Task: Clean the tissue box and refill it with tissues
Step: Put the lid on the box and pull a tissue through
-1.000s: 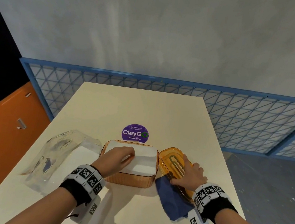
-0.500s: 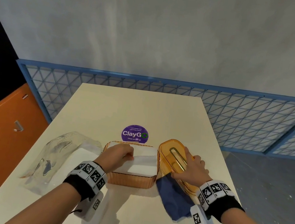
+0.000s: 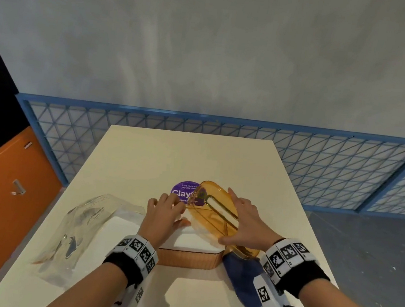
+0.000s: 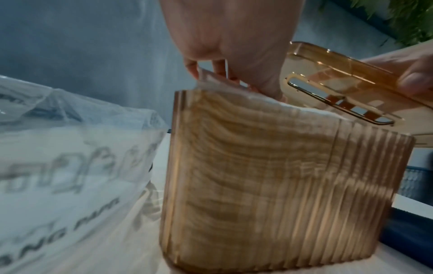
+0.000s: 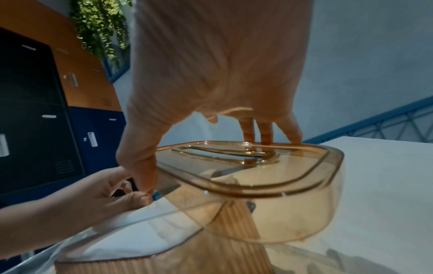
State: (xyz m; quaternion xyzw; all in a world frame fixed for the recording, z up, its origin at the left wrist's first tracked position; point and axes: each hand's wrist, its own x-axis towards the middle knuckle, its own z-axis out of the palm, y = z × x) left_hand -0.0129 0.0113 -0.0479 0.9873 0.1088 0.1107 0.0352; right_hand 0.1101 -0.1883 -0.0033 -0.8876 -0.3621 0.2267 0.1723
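Note:
The ribbed amber tissue box [image 3: 187,258] stands on the table, filled with a white tissue stack [image 3: 198,243]. My left hand [image 3: 176,212] is at the stack's far left part and pinches the top tissue [image 4: 218,81], lifting its edge. My right hand [image 3: 244,219] grips the clear amber lid [image 3: 217,213] by its long sides. It holds the lid tilted above the box's right end, slot [image 5: 225,153] facing up. The lid's near end hangs past the box's right side.
A blue cloth [image 3: 242,278] lies on the table right of the box, under my right wrist. A crumpled clear plastic wrapper [image 3: 79,230] lies to the left. A purple round sticker [image 3: 182,193] sits behind the box. The white table [image 3: 195,157] ends at a blue mesh fence.
My right hand lifted the lid off the table and cloth and swung it left, over the box. My left hand slid toward the far edge of the stack and pinched up the top tissue.

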